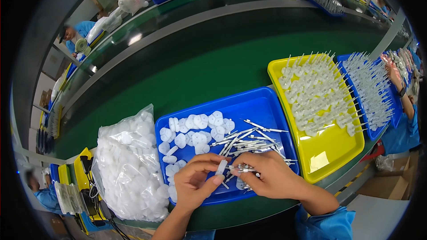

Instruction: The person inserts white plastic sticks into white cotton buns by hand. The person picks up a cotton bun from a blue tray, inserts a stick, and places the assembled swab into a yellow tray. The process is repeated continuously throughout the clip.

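Observation:
My left hand (pixel 192 182) pinches a small white plastic disc (pixel 221 167), turned edge-on, between thumb and fingers. Several thin white rods (pixel 243 168) with metallic ends are gathered in my right hand (pixel 273 175), its fingers closed round them close beside the disc. Whether a rod touches the disc, I cannot tell. Both hands are over the near part of a blue tray (pixel 249 100). Loose white discs with scalloped edges (pixel 201 135) lie in the tray's left half, and more rods (pixel 251 142) are heaped in its right half, partly hidden by my right hand.
A clear bag packed with white discs (pixel 129 173) stands left of the tray. To the right, a yellow tray (pixel 318 162) holds discs with rods standing in them; a blue tray of similar pieces (pixel 367 89) adjoins it. Another person's hand (pixel 393 73) is beyond. Green belt (pixel 200 58) stretches behind.

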Available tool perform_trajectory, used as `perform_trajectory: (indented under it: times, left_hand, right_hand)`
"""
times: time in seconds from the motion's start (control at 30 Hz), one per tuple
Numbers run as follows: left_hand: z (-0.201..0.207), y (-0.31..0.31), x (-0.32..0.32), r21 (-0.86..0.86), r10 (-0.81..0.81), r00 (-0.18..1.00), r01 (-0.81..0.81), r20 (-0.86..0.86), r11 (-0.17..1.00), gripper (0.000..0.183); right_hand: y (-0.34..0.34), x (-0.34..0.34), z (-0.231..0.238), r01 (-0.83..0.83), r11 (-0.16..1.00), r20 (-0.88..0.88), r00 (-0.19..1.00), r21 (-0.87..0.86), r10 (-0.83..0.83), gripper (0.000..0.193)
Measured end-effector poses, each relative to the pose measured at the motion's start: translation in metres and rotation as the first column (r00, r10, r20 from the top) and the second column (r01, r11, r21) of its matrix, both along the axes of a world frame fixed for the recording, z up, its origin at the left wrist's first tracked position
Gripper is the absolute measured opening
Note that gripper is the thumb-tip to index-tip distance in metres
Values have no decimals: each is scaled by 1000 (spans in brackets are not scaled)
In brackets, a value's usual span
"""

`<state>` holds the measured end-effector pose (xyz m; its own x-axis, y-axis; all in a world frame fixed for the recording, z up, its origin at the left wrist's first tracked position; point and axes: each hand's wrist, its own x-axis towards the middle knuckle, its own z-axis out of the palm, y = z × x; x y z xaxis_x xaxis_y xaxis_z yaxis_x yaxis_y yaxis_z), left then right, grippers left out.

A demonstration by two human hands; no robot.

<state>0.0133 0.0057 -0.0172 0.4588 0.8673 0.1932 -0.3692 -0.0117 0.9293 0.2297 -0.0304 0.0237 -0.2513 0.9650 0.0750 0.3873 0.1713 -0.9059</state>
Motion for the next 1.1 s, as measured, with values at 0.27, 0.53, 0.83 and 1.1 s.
perform_trajectory:
  times: [0.27,0.53,0.83,1.1]
  left_hand:
    - [-3,2,-2,-18,-27,1000,26,-12,999,21]
    - [-7,3,-2,-10,-74,996,74,-43,997,25]
    - [-13,-1,1,-7,-11,994,10,-110,1000,27]
    - [3,6,-3,334,177,960,-98,-216,938,36]
  right_hand:
    - [1,3,4,-35,981,-195,981,-188,-2,12]
    - [-9,1,-10,64,982,164,982,180,-94,24]
    - [-11,-7,-9,75,974,253,959,215,-129,37]
    - [4,4,-8,147,912,76,979,383,-189,40]
